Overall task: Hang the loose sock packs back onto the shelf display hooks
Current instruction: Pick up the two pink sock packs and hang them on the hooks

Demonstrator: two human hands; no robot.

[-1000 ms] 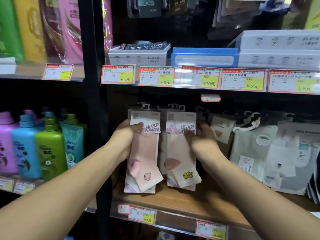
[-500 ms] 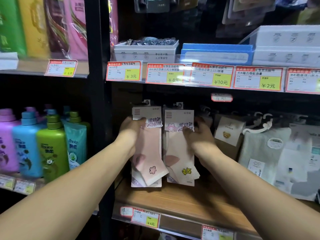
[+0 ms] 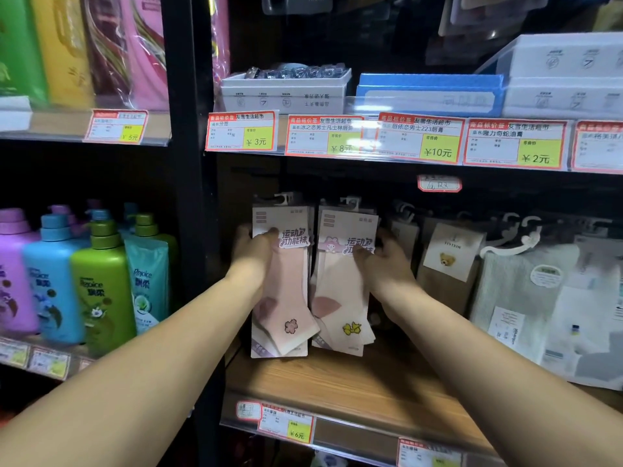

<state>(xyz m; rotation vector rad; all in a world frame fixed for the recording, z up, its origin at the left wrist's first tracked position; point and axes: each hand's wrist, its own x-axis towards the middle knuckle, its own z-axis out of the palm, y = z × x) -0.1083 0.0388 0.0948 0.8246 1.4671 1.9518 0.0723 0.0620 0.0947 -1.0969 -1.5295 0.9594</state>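
Head view: both hands hold sock packs up at the display hooks.

Left hand (image 3: 255,251) pinches the pink sock pack (image 3: 282,281) at its left edge; right hand (image 3: 381,264) grips the cream sock pack (image 3: 340,288) at its right edge. Both packs stand upright, their hanger tabs just above the fingers, at the hooks (image 3: 283,198), over the wooden shelf (image 3: 337,389). Whether the tabs are seated, I cannot tell.

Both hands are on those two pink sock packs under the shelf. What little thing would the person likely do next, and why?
Probably let go and draw both hands back. The left hand holds the flower sock pack and the right hand the yellow-leaf sock pack, and both packs' tops already sit up at the hooks, hanging straight. Whether the hooks are fully through is hard to see.
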